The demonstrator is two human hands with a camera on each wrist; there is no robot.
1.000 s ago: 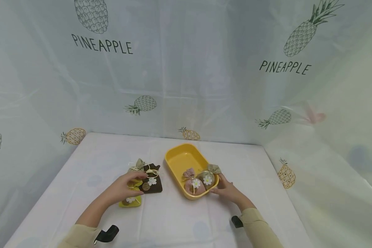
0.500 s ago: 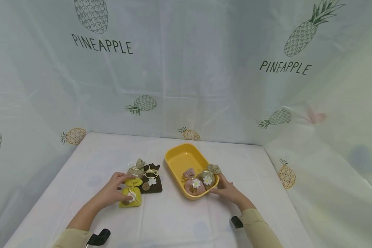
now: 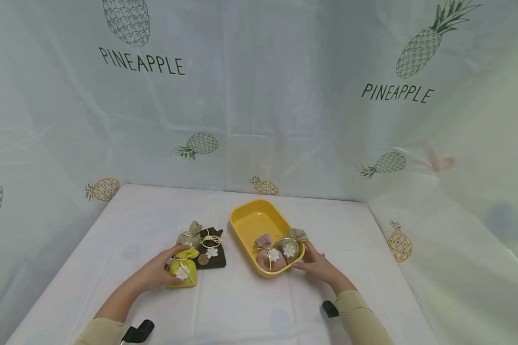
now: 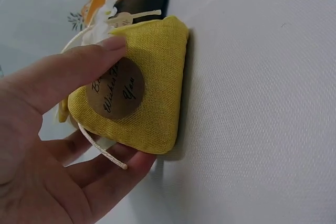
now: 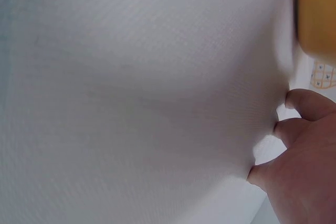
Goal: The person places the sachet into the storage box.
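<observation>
Head — white table (image 3: 241,311), pineapple-print sheeting (image 3: 276,96)

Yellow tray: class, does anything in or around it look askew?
The tray sits slanted across the table, and the olive pouch's top pokes past the rim, while the pink pouch lies inside. Nothing looks spilled or damaged.

Left wrist view: left hand (image 4: 47,174) covering some lettering on the round label (image 4: 118,94) of the yellow pouch (image 4: 160,80). Right wrist view: yellow tray (image 5: 318,14) and right hand (image 5: 307,161) cut off by the edge. Head view: beige pouch (image 3: 189,238) partly hidden behind the yellow pouch.
</observation>
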